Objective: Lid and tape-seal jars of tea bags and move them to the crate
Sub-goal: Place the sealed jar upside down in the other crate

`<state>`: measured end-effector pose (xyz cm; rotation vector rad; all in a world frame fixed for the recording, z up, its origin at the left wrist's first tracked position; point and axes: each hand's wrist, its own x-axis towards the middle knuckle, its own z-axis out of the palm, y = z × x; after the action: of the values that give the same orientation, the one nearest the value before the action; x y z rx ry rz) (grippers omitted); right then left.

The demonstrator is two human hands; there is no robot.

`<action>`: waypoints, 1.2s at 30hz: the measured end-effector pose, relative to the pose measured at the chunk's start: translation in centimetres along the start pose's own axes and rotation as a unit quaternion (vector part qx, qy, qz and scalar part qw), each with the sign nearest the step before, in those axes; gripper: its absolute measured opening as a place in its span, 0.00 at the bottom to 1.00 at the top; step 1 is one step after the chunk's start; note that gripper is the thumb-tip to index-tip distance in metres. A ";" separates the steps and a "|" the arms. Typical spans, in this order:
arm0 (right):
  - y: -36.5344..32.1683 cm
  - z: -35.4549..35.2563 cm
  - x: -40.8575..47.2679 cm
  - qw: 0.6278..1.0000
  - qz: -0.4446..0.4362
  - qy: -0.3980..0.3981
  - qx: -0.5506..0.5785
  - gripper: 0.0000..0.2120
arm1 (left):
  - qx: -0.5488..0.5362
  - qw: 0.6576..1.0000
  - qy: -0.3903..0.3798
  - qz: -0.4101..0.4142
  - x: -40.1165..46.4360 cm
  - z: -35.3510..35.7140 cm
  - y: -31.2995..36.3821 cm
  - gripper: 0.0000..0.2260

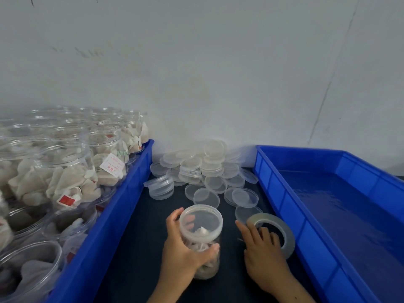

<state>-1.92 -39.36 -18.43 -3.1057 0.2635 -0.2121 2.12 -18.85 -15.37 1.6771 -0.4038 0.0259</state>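
While the left hand (184, 248) grips the lidded jar (202, 241) upright on the dark surface (135, 248), the right hand (261, 248) rests on the tape roll (282, 228), fingers curled into its hole, beside the blue crate (310, 217).

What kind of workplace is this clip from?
Probably a small hand-packing station for tea: a blue crate crowded with clear jars of tea bags, a heap of loose plastic lids and a tape roll on the dark table.
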 end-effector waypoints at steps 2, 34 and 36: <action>-0.7 -2.0 0.3 0.987 0.022 0.023 0.160 0.26 | -0.087 0.995 -0.030 -0.030 0.8 -0.7 0.1 0.36; -5.9 -8.4 2.9 0.634 0.011 -0.032 0.772 0.17 | -0.211 0.962 -0.165 -0.059 5.3 0.0 3.0 0.35; -4.6 -9.7 2.6 0.675 0.009 -0.021 0.737 0.17 | -0.190 0.966 -0.170 -0.038 5.6 1.0 4.2 0.37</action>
<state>0.06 -35.28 -8.30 -1.4597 0.0350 -0.1901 5.94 -21.53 -10.08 1.3132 -0.5633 -0.3786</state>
